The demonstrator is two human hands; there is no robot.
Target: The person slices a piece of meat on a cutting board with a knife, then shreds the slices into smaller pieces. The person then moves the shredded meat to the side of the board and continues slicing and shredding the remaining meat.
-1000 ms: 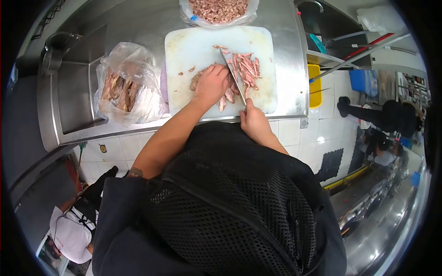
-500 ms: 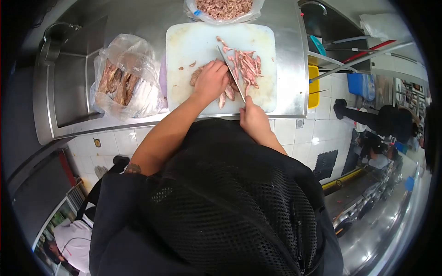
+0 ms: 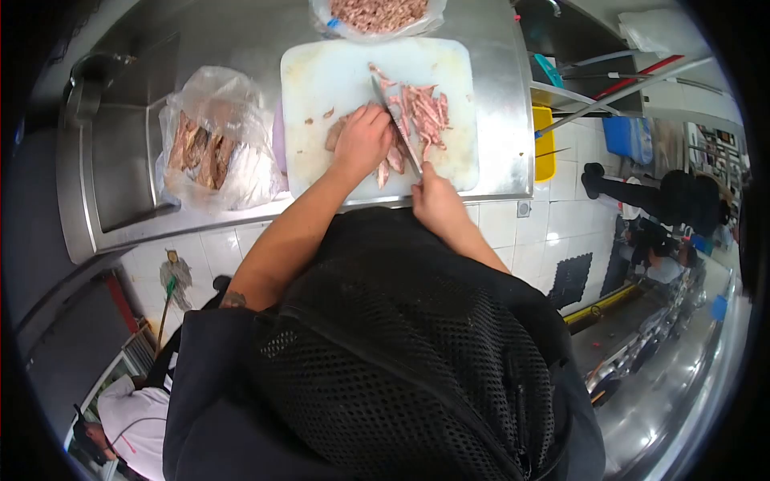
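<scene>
On a white cutting board [image 3: 321, 68], my left hand [image 3: 362, 140] presses down on a piece of brownish meat [image 3: 334, 135], fingers curled beside the blade. My right hand [image 3: 437, 192] grips the handle of a knife [image 3: 403, 135] at the board's near edge. The blade slants up and left, between my left fingertips and a pile of cut meat strips [image 3: 423, 112]. Loose pieces of meat [image 3: 383, 172] lie below the left fingers. Left of the board, a clear plastic bag [image 3: 241, 120] holds larger meat pieces [image 3: 200, 152].
A bag of chopped meat [image 3: 378, 14] stands beyond the board on the steel counter [image 3: 501, 160]. A sink [image 3: 124, 160] is at the left. A yellow bin [image 3: 544, 148] and blue bin [image 3: 628, 136] are at the right. Other people [image 3: 136, 417] [image 3: 682, 204] are around the room.
The view has shifted slightly, so the board and bags appear a little farther left. Both hands keep their holds. At the lower left, a mop and its green-and-brown handle have come into view.
</scene>
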